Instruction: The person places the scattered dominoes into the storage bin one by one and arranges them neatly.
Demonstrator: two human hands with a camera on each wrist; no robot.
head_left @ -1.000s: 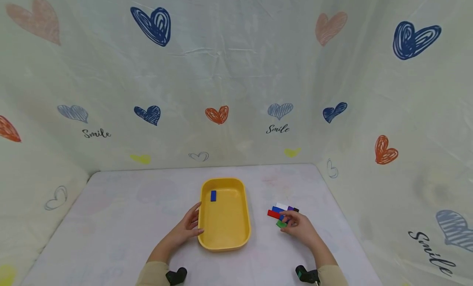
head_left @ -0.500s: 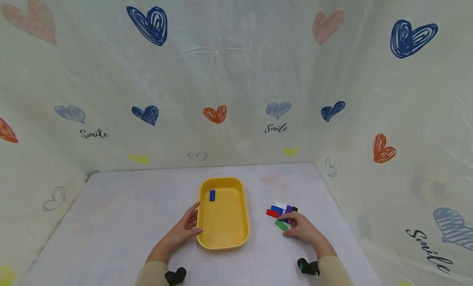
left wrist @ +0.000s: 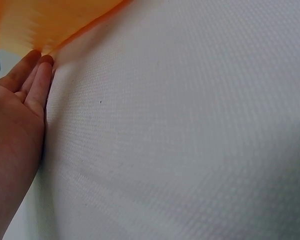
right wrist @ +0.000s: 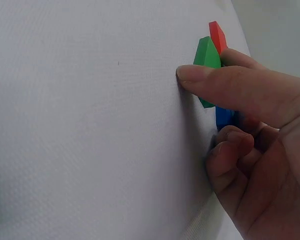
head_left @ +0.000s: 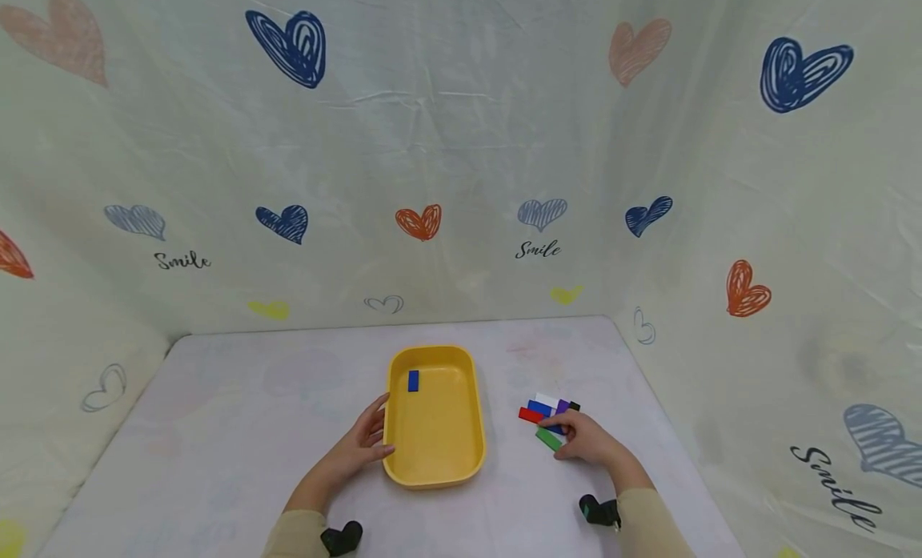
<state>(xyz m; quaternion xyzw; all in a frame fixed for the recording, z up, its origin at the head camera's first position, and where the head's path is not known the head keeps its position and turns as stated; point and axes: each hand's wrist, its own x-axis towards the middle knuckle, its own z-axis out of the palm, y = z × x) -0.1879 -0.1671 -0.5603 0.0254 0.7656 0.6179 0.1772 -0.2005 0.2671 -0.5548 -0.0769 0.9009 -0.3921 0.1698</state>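
Note:
A shallow yellow tray [head_left: 434,454] stands on the table, a blue block [head_left: 414,381] lying in its far left part. My left hand [head_left: 353,451] rests against the tray's left side, thumb at the rim and fingers along the outer wall. To the right of the tray, my right hand [head_left: 591,439] is at a small heap of blocks, thumb and index finger on either side of a green block [head_left: 549,439]. In the right wrist view, the thumb crosses in front of the green block [right wrist: 208,52]. The other fingers are curled and partly hide a blue block [right wrist: 223,116].
Beyond the green block lie a red block [head_left: 531,415], a blue block [head_left: 539,408], a white one [head_left: 547,400], a purple one [head_left: 563,406] and a black one [head_left: 575,407]. Behind the white table [head_left: 288,430] hangs a heart-printed curtain [head_left: 461,142].
My right hand has shifted slightly toward me among the blocks, and more of the green block shows. The left hand has stayed at the tray. The head view has turned a little.

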